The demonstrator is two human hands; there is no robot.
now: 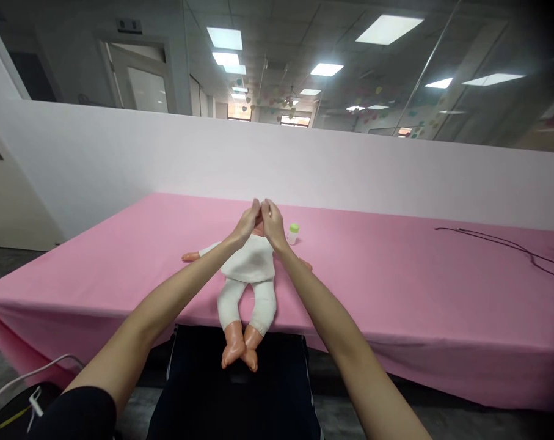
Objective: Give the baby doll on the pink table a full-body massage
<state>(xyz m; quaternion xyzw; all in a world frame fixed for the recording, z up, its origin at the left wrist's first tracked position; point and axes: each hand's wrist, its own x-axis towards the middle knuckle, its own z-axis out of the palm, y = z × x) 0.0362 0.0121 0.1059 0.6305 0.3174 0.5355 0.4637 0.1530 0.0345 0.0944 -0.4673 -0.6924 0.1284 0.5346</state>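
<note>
A baby doll (248, 261) in a white top and white trousers lies on its back on the pink-covered table (372, 275), its bare feet crossed over the front edge. My left hand (248, 222) and my right hand (272, 223) meet over the doll's head, their fingertips close together. The hands hide most of the head. Both hands have bent fingers, but what lies between them cannot be made out. Just right of my right hand stands a small bottle (293, 234) with a green cap.
Thin black cords (501, 239) lie on the table's right side. A white wall (304, 165) with glass above it rises behind the table. At the lower left, a white cable (33, 374) runs beside a dark bag.
</note>
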